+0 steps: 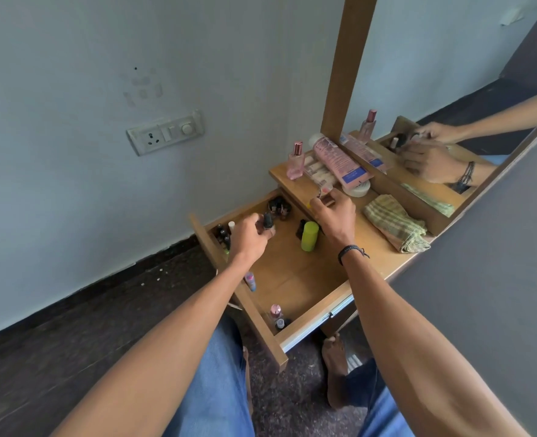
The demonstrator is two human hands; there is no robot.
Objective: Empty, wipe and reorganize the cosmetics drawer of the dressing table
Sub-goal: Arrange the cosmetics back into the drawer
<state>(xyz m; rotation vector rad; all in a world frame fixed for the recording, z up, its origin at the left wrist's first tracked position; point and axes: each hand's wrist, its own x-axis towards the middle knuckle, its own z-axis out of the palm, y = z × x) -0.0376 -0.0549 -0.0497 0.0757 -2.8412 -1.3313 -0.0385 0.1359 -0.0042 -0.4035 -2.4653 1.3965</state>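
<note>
The wooden drawer (295, 288) stands pulled open below the dressing table top (377, 247). My left hand (249, 239) hovers over the drawer's far left part and grips a small dark-capped nail polish bottle (267, 223). At the tabletop's front edge my right hand (335, 216) pinches a small pink bottle (325, 192). Inside the drawer a lime green tube (309, 236) stands upright, with small bottles clustered at the far corner (279, 208), along the left wall (224, 236) and at the near corner (276, 315).
On the tabletop stand a pink perfume bottle (295, 160) and a large pink tube (339, 160) beside a white jar (360, 187). A folded green striped cloth (396, 223) lies to the right. The mirror (450, 89) rises behind. My knees sit below the drawer.
</note>
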